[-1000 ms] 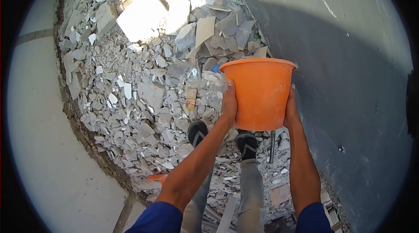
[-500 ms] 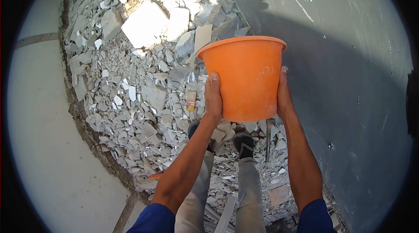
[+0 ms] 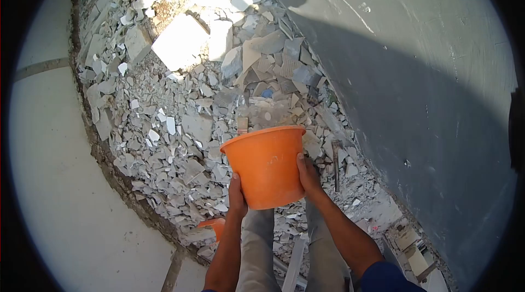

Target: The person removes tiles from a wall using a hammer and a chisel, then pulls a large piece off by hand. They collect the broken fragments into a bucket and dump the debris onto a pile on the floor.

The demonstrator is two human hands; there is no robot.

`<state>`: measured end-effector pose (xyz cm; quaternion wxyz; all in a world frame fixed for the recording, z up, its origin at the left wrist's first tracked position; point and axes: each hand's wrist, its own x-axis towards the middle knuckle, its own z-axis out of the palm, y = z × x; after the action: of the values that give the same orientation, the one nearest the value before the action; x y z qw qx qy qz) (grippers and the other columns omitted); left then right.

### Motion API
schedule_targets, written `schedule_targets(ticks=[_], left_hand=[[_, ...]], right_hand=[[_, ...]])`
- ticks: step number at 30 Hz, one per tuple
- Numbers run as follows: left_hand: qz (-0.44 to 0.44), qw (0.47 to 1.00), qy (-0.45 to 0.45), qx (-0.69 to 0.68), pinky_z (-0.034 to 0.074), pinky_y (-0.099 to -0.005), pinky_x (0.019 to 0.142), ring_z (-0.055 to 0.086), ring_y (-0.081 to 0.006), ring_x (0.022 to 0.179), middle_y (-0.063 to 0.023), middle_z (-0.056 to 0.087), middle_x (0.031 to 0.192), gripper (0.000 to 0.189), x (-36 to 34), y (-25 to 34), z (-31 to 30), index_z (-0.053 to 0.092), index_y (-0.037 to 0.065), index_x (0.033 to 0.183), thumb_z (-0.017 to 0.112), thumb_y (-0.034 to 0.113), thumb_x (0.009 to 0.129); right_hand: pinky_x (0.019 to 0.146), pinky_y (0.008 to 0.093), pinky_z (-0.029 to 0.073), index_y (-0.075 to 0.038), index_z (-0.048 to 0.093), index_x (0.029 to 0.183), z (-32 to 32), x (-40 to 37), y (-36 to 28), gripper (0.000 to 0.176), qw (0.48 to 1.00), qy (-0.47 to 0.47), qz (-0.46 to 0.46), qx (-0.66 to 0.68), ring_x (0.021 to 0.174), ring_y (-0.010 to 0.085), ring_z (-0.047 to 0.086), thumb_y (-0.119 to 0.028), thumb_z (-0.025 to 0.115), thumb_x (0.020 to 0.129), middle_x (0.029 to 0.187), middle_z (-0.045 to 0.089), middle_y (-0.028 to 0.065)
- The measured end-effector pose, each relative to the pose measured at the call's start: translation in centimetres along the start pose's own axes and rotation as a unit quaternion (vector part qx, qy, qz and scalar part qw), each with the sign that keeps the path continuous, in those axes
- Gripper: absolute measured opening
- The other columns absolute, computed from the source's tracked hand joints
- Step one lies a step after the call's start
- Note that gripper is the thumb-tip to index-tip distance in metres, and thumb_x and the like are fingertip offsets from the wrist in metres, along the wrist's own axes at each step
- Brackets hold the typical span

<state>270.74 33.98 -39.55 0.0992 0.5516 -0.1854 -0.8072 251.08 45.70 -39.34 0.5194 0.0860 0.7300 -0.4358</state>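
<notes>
An orange plastic bucket (image 3: 265, 174) is held in front of my legs, its rim pointing away from me and its base toward me. My left hand (image 3: 237, 196) presses against its left side, thumb up along the wall. On the opposite side my right hand (image 3: 309, 177) grips the lower right wall. What the bucket contains, if anything, is hidden from this angle. Just beyond its rim lie broken pieces of tile and plaster (image 3: 268, 73), with a dusty, hazy patch among them.
Rubble (image 3: 158, 150) covers the ground between a pale slab (image 3: 54, 144) and a grey wall (image 3: 415, 100). A hammer-like tool (image 3: 336, 166) lies right of the bucket. A small tan block (image 3: 243, 125) sits beyond it, and an orange piece (image 3: 214, 226) is at lower left.
Both hands have brought the bucket down and to the left, closer to my legs. Rubble that it covered now shows beyond its rim, with haze over it.
</notes>
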Motion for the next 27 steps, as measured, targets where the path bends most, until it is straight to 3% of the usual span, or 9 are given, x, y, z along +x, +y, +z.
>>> schedule_targets(ticks=[4,7,9,11,15,17,20,22,27], left_hand=[[0.050,0.990,0.068,0.114,0.046,-0.0369,0.100,0.056,-0.0208,0.120,-0.0095,0.054,0.135,0.062,0.0,2.7,-8.9,0.039,0.006,0.142,0.040,0.052,0.101],[-0.029,0.972,0.093,0.214,0.042,-0.0446,0.101,0.047,-0.0237,0.130,-0.0091,0.050,0.140,0.072,1.9,5.2,-13.8,0.036,0.010,0.146,0.047,0.060,0.095],[-0.054,0.916,0.179,0.356,0.037,-0.0548,0.100,0.041,-0.0293,0.134,-0.0083,0.044,0.144,0.080,4.7,4.6,-17.9,0.031,0.013,0.149,0.050,0.064,0.091],[-0.010,0.940,0.176,0.292,0.031,-0.0614,0.101,0.035,-0.0303,0.135,-0.0066,0.036,0.152,0.084,6.9,5.6,-17.5,0.026,0.018,0.153,0.050,0.067,0.089],[0.028,0.974,0.187,0.123,0.024,-0.0632,0.105,0.029,-0.0272,0.139,-0.0051,0.037,0.152,0.083,10.1,7.2,-16.2,0.042,0.013,0.144,0.041,0.074,0.089],[0.052,0.947,0.273,0.158,0.021,-0.0628,0.107,0.030,-0.0270,0.139,-0.0064,0.039,0.150,0.079,10.1,7.7,-13.6,0.046,0.012,0.141,0.045,0.071,0.089],[0.044,0.915,0.271,0.294,0.016,-0.0695,0.101,0.026,-0.0306,0.140,-0.0093,0.038,0.149,0.087,10.6,7.1,-12.9,0.044,0.010,0.141,0.053,0.073,0.082],[0.010,0.898,0.328,0.294,0.027,-0.0699,0.091,0.036,-0.0321,0.132,-0.0130,0.050,0.133,0.073,10.9,6.8,-11.9,0.047,0.010,0.134,0.067,0.051,0.077],[0.077,0.876,0.363,0.307,0.047,-0.0399,0.057,0.060,-0.0170,0.082,-0.0063,0.056,0.095,0.041,10.1,6.0,-13.6,0.050,0.007,0.112,0.055,0.009,0.071]], right_hand=[[0.091,0.0378,0.046,0.004,0.056,0.123,9.2,2.5,5.9,0.065,0.998,-0.039,-0.024,-0.035,0.105,0.0309,0.063,-0.055,0.051,0.095,0.110,0.065,0.0208],[0.092,0.0387,0.047,0.003,0.060,0.119,9.7,3.9,8.2,0.060,0.991,-0.135,0.003,-0.010,0.107,0.0320,0.063,-0.050,0.061,0.090,0.112,0.065,0.0207],[0.097,0.0415,0.044,0.001,0.063,0.113,5.9,5.5,11.8,0.044,0.988,0.040,-0.070,-0.135,0.109,0.0345,0.059,-0.034,0.068,0.088,0.113,0.063,0.0203],[0.092,0.0479,0.042,-0.001,0.057,0.108,-1.3,6.7,16.7,0.029,0.923,0.241,-0.134,-0.268,0.108,0.0387,0.052,-0.017,0.066,0.085,0.113,0.054,0.0190],[0.100,0.0519,0.040,0.000,0.038,0.135,-15.9,9.4,26.9,0.060,0.824,0.389,0.187,-0.367,0.121,0.0449,0.045,-0.010,0.060,0.081,0.129,0.045,0.0258],[0.098,0.0536,0.042,0.002,0.038,0.136,-18.2,10.1,26.8,0.072,0.831,0.316,0.224,-0.399,0.121,0.0445,0.046,-0.029,0.070,0.080,0.135,0.043,0.0223],[0.074,0.0489,0.050,0.003,0.059,0.095,-19.0,10.8,31.0,0.036,0.866,0.256,0.061,-0.426,0.082,0.0415,0.064,-0.030,0.069,0.084,0.087,0.063,0.0234],[0.065,0.0474,0.050,0.003,0.059,0.089,-18.8,9.2,30.3,0.034,0.892,0.229,0.035,-0.389,0.069,0.0398,0.065,-0.029,0.070,0.084,0.071,0.064,0.0211],[0.071,0.0463,0.050,-0.002,0.062,0.098,-11.9,3.6,15.0,0.032,0.911,0.182,0.043,-0.367,0.077,0.0374,0.067,-0.033,0.063,0.089,0.077,0.067,0.0187]])
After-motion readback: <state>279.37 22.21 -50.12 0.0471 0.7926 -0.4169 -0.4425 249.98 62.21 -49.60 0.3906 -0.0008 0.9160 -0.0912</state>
